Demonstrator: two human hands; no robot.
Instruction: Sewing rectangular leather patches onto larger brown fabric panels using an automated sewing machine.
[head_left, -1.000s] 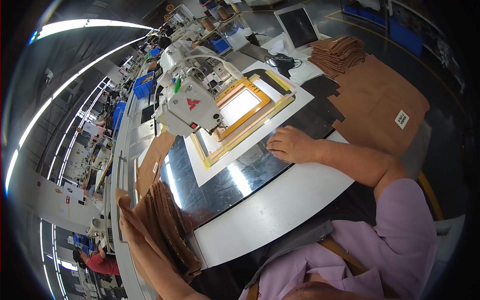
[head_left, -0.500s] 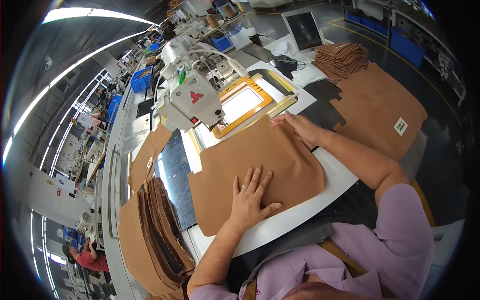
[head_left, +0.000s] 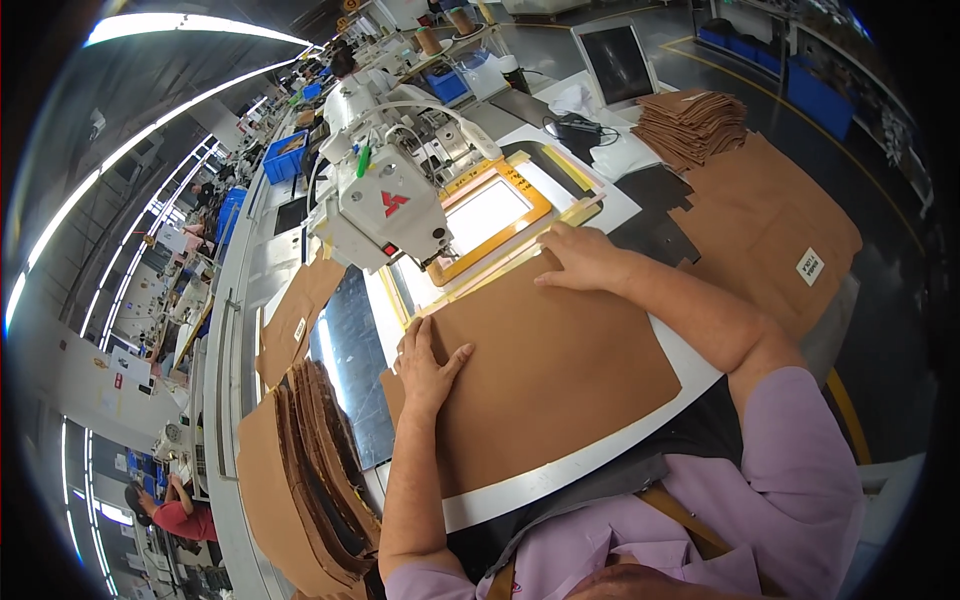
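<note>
A flat brown fabric panel (head_left: pixel 540 380) lies before me, its far edge against the taped edge of a white template sheet (head_left: pixel 620 208) under an industrial sewing machine (head_left: pixel 380 200). My left hand (head_left: pixel 428 365) rests on the panel's far-left part, fingers apart. My right hand (head_left: pixel 585 258) lies on its far edge at the right, fingers apart and thumb pointing left. An orange rectangular frame (head_left: pixel 530 210) sits by the machine head, above my hands.
Stacked brown panels (head_left: pixel 310 470) lie left; more pieces (head_left: pixel 760 230) and a folded pile (head_left: pixel 685 125) lie right. A screen (head_left: pixel 615 62), a black cable bundle (head_left: pixel 575 130) and a blue bin (head_left: pixel 285 155) stand behind. A co-worker in red (head_left: pixel 180 510) is at lower left.
My left hand moved from the stack onto the table with a panel, then up to its far edge. The panel now lies flatter and farther right; my right hand rests on its far edge.
</note>
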